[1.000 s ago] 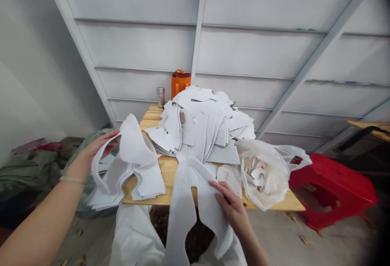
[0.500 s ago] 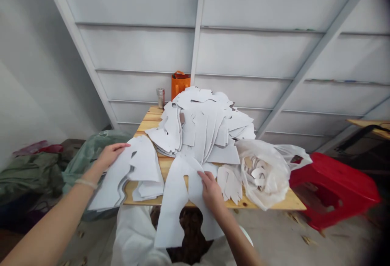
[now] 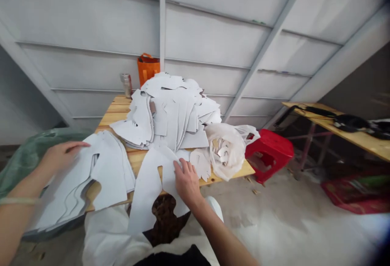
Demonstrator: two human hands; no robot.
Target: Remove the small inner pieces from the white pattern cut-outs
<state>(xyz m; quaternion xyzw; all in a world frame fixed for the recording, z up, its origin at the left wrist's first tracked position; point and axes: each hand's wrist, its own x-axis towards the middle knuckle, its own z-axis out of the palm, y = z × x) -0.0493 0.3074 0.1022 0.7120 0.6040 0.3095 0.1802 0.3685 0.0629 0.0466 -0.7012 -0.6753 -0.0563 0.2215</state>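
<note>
On the left, my left hand point(image 3: 62, 156) lies over a stack of white cut-out sheets point(image 3: 111, 168), its fingers stretched out along the top. The sheets are curved and notched, fanned apart at their lower edges. My right hand point(image 3: 186, 178) rests with fingers apart on the right side of an arch-shaped white cut-out sheet point(image 3: 144, 195). This sheet has a narrow slot near its top and hangs over the table's front edge above my lap. Behind it rises a large heap of similar white cut-outs point(image 3: 170, 115).
A clear plastic bag point(image 3: 236, 162) of scraps and small cut pieces point(image 3: 199, 162) lie at the right of the wooden table point(image 3: 114, 113). An orange bag point(image 3: 148, 71) and a metal tumbler point(image 3: 126, 85) are at the back. Beyond are a red stool point(image 3: 274, 152) and another table point(image 3: 362, 130).
The view has swung right, so the table sits further left. The left stack has spread and turned, its top sheet shifted. My right hand now lies flatter on the arch-shaped sheet.
</note>
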